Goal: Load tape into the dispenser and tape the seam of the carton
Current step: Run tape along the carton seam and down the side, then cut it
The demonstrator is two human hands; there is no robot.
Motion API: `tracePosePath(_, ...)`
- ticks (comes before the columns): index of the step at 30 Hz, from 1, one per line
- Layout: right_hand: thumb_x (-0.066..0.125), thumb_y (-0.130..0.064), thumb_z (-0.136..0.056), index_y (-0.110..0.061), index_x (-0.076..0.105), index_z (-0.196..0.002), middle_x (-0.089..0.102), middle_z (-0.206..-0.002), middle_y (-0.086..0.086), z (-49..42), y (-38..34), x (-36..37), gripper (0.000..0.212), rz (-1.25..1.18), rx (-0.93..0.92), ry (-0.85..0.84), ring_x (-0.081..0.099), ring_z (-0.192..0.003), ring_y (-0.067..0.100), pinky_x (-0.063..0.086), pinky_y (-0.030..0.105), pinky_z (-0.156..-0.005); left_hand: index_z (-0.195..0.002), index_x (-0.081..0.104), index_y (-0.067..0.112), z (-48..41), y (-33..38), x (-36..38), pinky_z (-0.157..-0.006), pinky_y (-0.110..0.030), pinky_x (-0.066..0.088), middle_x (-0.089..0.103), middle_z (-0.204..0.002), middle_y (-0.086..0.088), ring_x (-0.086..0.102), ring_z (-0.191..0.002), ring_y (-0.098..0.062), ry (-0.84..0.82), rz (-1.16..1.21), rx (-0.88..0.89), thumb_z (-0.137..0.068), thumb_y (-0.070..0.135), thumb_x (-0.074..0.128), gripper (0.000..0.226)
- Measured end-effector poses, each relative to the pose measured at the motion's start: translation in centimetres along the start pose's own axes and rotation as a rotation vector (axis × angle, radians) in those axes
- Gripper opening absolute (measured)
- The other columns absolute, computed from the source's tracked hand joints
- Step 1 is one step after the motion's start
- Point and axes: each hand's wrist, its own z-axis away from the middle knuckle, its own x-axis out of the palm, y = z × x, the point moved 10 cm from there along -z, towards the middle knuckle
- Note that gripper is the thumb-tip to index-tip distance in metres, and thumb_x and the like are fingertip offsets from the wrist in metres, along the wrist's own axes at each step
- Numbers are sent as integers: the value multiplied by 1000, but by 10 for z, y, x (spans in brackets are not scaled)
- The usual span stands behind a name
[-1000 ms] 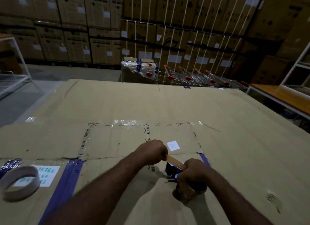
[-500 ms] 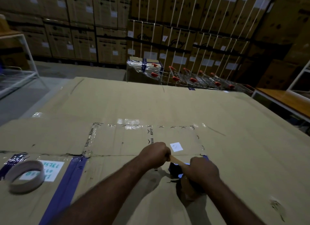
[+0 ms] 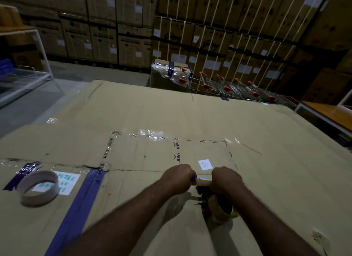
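A big flat brown carton (image 3: 190, 118) fills the foreground, with clear printed tape around a panel and a seam (image 3: 133, 170) running left to right. My right hand (image 3: 226, 179) is closed around a dark tape dispenser (image 3: 203, 192) carrying a brown tape roll (image 3: 219, 210), resting on the carton just below the seam. My left hand (image 3: 179, 177) pinches the free brown tape end (image 3: 202, 182), stretched between both fists. The dispenser's front is mostly hidden by my right hand.
An empty cardboard tape core (image 3: 39, 188) lies at the left on a white label (image 3: 65, 183), beside a blue tape stripe (image 3: 80, 202). Behind the carton stand a wrapped box (image 3: 167, 76), nested shopping trolleys (image 3: 228, 88), stacked boxes and a wooden bench (image 3: 327, 112) at the right.
Both hands with the dispenser have shifted slightly away from me toward the seam, and the tape strip between them now lies more level. The view has tilted down a little.
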Motion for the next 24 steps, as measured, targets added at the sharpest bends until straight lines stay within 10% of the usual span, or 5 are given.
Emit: tracePosePath(24, 61, -28, -87, -13, 62, -111, 66, -108, 6, -8, 0, 1, 28, 12, 5, -40, 65, -94, 23, 43, 28, -68, -107, 70, 22, -12, 6, 5, -66, -35, 44, 61, -107, -7, 61, -92, -31, 6, -139, 87, -87, 11, 62, 24)
